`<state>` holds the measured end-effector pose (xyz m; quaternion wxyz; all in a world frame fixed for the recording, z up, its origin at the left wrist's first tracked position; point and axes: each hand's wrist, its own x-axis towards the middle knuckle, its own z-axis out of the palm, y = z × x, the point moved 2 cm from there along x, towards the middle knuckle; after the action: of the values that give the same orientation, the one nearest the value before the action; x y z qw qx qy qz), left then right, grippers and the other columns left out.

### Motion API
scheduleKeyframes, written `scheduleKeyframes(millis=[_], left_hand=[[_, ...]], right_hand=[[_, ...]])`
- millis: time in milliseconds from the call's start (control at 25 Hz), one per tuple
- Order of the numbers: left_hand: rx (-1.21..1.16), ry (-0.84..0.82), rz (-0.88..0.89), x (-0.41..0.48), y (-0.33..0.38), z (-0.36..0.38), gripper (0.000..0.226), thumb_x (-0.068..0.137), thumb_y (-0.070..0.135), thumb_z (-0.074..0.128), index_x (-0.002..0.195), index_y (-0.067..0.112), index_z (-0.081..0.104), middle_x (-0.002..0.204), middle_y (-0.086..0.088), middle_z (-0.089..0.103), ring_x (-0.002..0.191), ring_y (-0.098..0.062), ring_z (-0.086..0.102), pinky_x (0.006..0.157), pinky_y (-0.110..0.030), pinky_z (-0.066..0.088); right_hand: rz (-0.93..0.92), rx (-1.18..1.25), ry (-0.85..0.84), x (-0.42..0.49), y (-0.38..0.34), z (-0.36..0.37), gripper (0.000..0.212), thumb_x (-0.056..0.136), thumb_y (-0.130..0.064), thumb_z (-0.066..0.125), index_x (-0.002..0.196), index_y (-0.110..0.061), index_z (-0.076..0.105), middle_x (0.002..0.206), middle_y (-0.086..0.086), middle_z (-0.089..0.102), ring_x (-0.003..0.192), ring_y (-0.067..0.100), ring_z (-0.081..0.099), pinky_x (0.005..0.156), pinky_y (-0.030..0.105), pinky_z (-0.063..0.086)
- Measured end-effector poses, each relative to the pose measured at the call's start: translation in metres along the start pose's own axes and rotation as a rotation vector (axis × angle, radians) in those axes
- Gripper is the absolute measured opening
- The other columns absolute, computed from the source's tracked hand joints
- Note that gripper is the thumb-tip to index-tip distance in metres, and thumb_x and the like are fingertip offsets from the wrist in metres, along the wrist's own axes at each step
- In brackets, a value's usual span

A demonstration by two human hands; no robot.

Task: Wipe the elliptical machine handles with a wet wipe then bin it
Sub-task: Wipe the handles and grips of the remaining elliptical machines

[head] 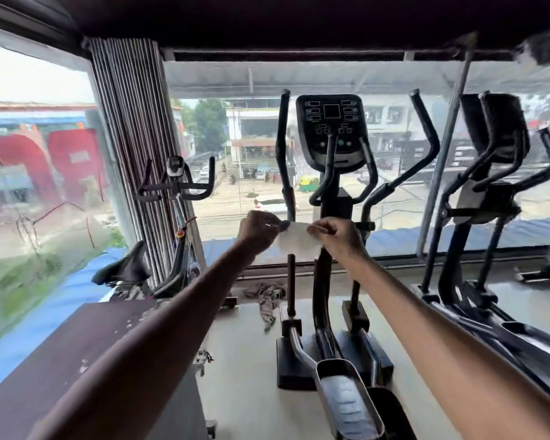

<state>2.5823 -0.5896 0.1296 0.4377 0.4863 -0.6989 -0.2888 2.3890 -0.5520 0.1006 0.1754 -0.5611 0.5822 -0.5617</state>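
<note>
Both arms reach out toward the elliptical machine (pixel 331 192). The left hand (pixel 256 231) and the right hand (pixel 334 236) each pinch one side of a white wet wipe (pixel 297 242), holding it spread between them in front of the machine's post, below the handles (pixel 283 147).

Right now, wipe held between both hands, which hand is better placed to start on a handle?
Left, likely: the left hand pinches the wipe directly below the upright left handle; the right handle angles away from the right hand.
</note>
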Motion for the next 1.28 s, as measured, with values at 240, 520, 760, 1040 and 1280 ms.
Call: scheduleKeyframes(millis=[240,520,760,1040,1280], left_hand=[[-0.199,0.008,0.033,0.156,-0.006,0.008,0.008,0.071,0.032,0.075,0.064,0.03,0.079,0.078,-0.015,0.077,0.081,-0.036,0.076,0.074,-0.059,0.062],[-0.292,-0.05,0.147,0.302,-0.002,0.017,0.013,0.096,0.006,0.067,0.096,0.01,0.079,0.09,-0.013,0.075,0.085,-0.027,0.072,0.081,-0.052,0.063],[-0.163,0.264,0.183,0.432,-0.008,0.032,0.02,0.089,0.015,0.068,0.104,0.019,0.08,0.1,0.005,0.079,0.081,-0.011,0.069,0.075,-0.021,0.049],[-0.056,0.317,0.111,0.558,-0.015,0.066,0.033,0.094,0.028,0.068,0.125,0.016,0.072,0.127,0.0,0.072,0.118,-0.022,0.066,0.099,-0.028,0.048],[-0.122,0.291,0.16,0.625,-0.016,0.076,0.045,0.094,0.035,0.064,0.135,0.017,0.065,0.132,-0.002,0.068,0.117,-0.024,0.066,0.104,-0.035,0.05]], right_hand=[[0.105,0.256,0.053,0.141,-0.01,0.066,0.024,0.094,-0.039,0.073,0.088,-0.016,0.072,0.085,0.005,0.078,0.085,0.025,0.077,0.079,0.04,0.064],[0.052,0.543,0.054,0.298,0.003,0.102,0.007,0.091,-0.007,0.075,0.093,-0.012,0.071,0.092,0.015,0.076,0.088,0.031,0.073,0.086,0.046,0.063],[-0.227,0.194,0.287,0.461,0.021,0.112,0.022,0.086,-0.019,0.078,0.08,-0.036,0.065,0.085,-0.01,0.074,0.086,0.021,0.075,0.082,0.053,0.061],[-0.547,-0.102,0.447,0.62,0.015,0.119,0.005,0.09,-0.011,0.073,0.094,-0.011,0.07,0.096,0.005,0.072,0.09,0.023,0.066,0.079,0.03,0.045],[-0.647,-0.173,0.521,0.7,0.013,0.136,0.007,0.089,-0.011,0.074,0.093,-0.009,0.069,0.092,0.006,0.071,0.082,0.016,0.061,0.07,0.023,0.034]])
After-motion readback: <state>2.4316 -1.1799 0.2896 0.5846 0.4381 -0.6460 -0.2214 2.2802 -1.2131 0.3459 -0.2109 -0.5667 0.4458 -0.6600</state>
